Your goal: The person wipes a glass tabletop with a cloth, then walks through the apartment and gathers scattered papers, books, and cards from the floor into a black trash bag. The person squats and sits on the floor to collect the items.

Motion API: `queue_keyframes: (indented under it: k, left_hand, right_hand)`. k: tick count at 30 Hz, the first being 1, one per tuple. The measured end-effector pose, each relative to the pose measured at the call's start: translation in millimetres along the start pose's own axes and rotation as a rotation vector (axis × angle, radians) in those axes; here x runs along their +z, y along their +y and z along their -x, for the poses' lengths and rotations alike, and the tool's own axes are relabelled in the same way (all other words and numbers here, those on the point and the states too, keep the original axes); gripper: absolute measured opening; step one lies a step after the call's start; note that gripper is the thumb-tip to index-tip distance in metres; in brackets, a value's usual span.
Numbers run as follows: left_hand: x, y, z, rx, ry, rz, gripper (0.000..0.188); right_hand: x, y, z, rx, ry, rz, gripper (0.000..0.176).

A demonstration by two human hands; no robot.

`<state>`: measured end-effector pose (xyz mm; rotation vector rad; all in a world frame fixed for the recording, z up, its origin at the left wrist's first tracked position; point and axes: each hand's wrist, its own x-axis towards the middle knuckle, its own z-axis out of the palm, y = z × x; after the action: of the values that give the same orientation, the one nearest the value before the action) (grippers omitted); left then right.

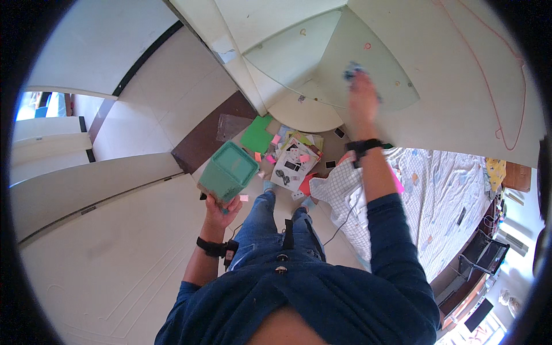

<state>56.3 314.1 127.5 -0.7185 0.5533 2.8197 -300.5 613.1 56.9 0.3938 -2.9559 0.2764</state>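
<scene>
My left hand (223, 211) grips the base of a green plastic container (228, 170), which is tilted and dusty along its lower side. Stretched out ahead, my right hand (363, 92) is shut on a crumpled dark and whitish cloth (353, 71), blurred, over a glass corner shelf (388, 73). Small ring-like marks or stickers dot the glass. Below the glass sits a lower rounded corner shelf (302, 114) of pale colour. Which part of the glass the cloth touches is hard to tell.
Papers (293, 166), a green sheet (257, 134) and small pink notes lie on the floor near my feet. At right is a bed with a patterned sheet (440, 194). A pink cord (496, 112) hangs on the wall. A door (108, 241) stands at left.
</scene>
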Motion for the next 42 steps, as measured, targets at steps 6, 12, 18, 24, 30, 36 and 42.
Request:
queue_keyframes:
  k: [6, 12, 18, 24, 30, 36, 42]
  left_hand:
    - [2.2, 2.2, -34.4, 0.012, -0.135, 0.102, 0.066]
    - [0.3, 5.1, -7.1, 0.043, -0.101, 0.057, 0.060]
    - [-11.0, -4.7, 22.2, 0.030, -0.013, 0.118, 0.063]
    - [-13.2, -12.5, -6.7, 0.047, -0.087, 0.186, 0.062]
    - [-20.9, -0.6, 8.0, 0.071, -0.060, 0.111, 0.064]
    - [-29.6, 2.8, 30.5, 0.049, 0.029, 0.085, 0.067]
    - [-26.4, -5.0, 25.7, 0.047, -0.009, 0.140, 0.067]
  right_hand:
    - [32.6, -139.5, 18.0, -0.359, 0.025, -0.257, 0.040]
    - [-31.5, -57.3, 51.0, -0.599, -0.003, -0.327, 0.030]
    - [-40.4, -28.2, 70.4, -0.529, 0.103, -0.324, 0.022]
    - [28.3, -126.3, 22.3, -0.655, 0.025, -0.290, 0.031]
    - [-1.5, -1.5, 84.4, -0.336, 0.045, -0.312, 0.019]
    - [9.1, -80.0, 108.4, 1.170, -0.044, -1.832, 0.024]
    - [13.4, -106.0, 68.0, 1.091, -0.121, -2.034, 0.032]
